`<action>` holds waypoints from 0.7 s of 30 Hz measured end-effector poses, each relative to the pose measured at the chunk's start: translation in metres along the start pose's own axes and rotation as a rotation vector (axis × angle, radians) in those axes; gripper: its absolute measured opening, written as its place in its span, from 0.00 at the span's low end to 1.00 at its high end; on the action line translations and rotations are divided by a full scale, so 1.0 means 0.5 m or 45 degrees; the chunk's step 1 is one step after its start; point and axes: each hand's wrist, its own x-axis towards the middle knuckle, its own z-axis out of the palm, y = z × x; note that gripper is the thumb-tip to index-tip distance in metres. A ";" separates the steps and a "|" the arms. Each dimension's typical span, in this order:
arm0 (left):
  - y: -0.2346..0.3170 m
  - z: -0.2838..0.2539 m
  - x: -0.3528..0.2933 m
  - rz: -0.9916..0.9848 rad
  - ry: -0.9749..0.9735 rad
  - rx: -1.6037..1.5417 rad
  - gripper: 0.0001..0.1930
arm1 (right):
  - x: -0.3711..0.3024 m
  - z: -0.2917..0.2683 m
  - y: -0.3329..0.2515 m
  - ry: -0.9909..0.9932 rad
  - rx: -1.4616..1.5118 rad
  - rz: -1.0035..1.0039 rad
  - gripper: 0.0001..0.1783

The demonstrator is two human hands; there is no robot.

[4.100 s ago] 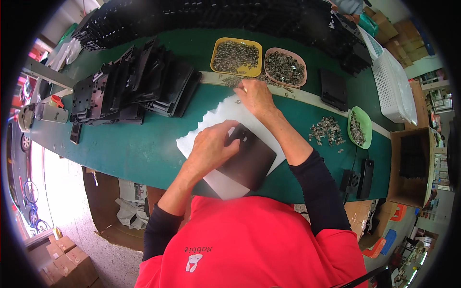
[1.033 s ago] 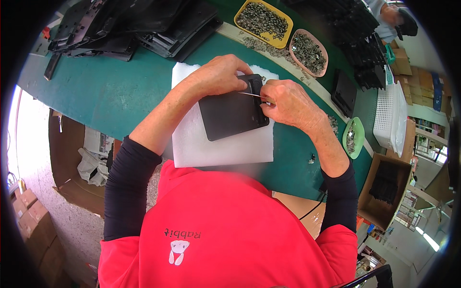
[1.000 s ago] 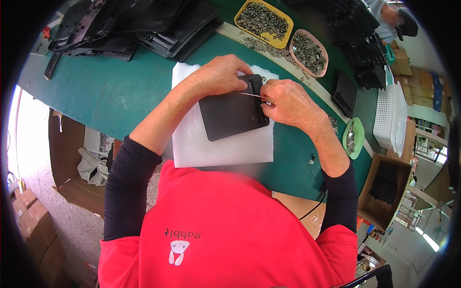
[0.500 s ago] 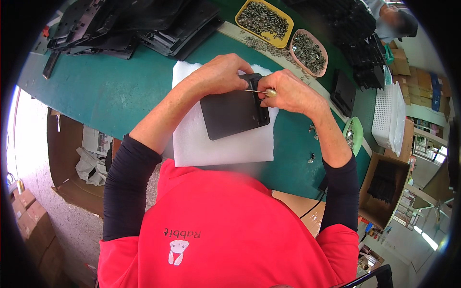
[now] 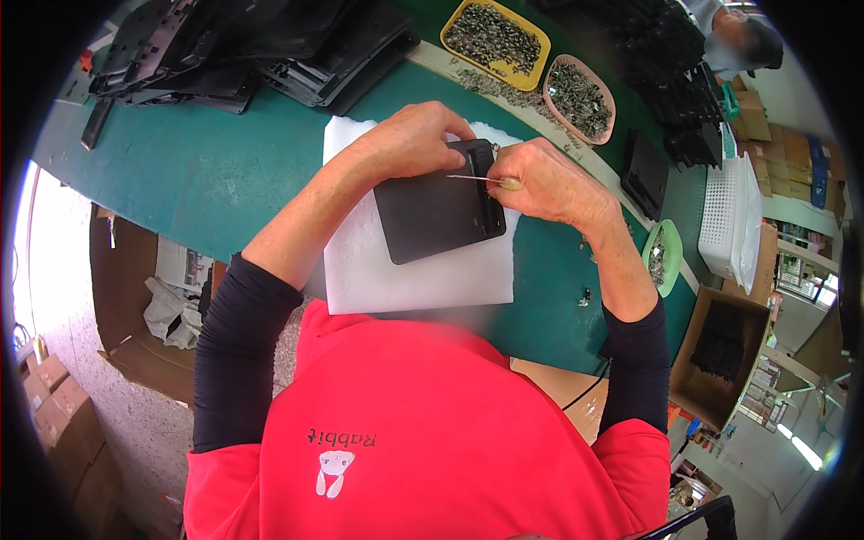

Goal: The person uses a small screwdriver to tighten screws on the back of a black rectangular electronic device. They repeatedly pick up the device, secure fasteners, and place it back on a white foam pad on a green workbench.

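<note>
A black flat plastic panel (image 5: 427, 216) with a raised strip along its right side lies on a white foam sheet (image 5: 351, 279). My left hand (image 5: 418, 139) is closed on the panel's upper edge, thumb on its face, the other fingers partly hidden behind it. In my right hand (image 5: 544, 180) is a small screwdriver (image 5: 509, 184) with a pale yellowish handle, its thin metal shaft pointing left across the panel. My right fingertips are at the panel's right strip, where a small metal part (image 5: 495, 148) shows; what else they touch is hidden.
Beyond the foam stand a yellow tray (image 5: 543, 63) and a pink tray (image 5: 608, 99) of small metal parts. A green dish (image 5: 673, 261) lies right. Black plastic parts (image 5: 333, 54) pile up far left. A white basket (image 5: 720, 216) and an open carton (image 5: 720, 355) are at right.
My right hand and the screwdriver have shifted slightly toward me, the shaft now lying lower over the panel. A small metal part at the panel's upper right has come into view. My left hand stays put.
</note>
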 end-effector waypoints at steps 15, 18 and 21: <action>-0.001 -0.002 0.002 0.000 0.011 0.020 0.22 | -0.027 0.028 0.019 0.267 -0.103 -0.322 0.04; -0.005 0.001 0.004 0.024 0.009 -0.007 0.22 | -0.023 0.026 0.019 0.229 -0.006 -0.225 0.05; -0.004 0.000 0.001 0.033 0.016 0.017 0.22 | -0.020 0.019 0.011 0.152 0.313 -0.007 0.06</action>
